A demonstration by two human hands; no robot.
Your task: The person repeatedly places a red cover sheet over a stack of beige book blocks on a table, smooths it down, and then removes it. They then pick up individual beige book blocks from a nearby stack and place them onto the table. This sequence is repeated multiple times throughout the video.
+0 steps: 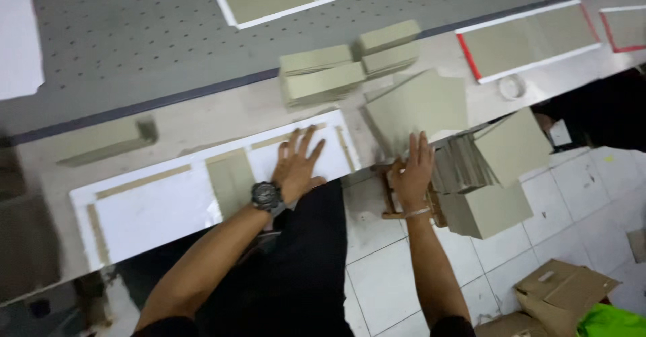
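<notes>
At the near edge of the workbench (202, 118) lies a long white sheet (161, 206) with thin grey-green strips and one grey-green board panel (231, 179) laid on it; the left hand (296, 165), with a dark watch at the wrist, rests flat on the right part of this sheet, fingers spread, holding nothing; the right hand (412, 169) is also open, its fingers spread, and the fingertips touch the lower edge of a loose grey board (420, 105) that lies tilted over the near edge of the workbench. Behind it, toward the middle of the workbench, stand several stacks of boards (346, 64); below the edge, over the tiled floor, a leaning pile of boards (488, 175) sits on what seems a small wooden stool, beside the right hand.

My judgement: the loose grey board hangs partly past the edge, so a push from the fingertips could tip it down onto the pile; the pile itself leans and might slide if knocked; the white sheet could shift under the left palm and move the strips out of their places.
</notes>
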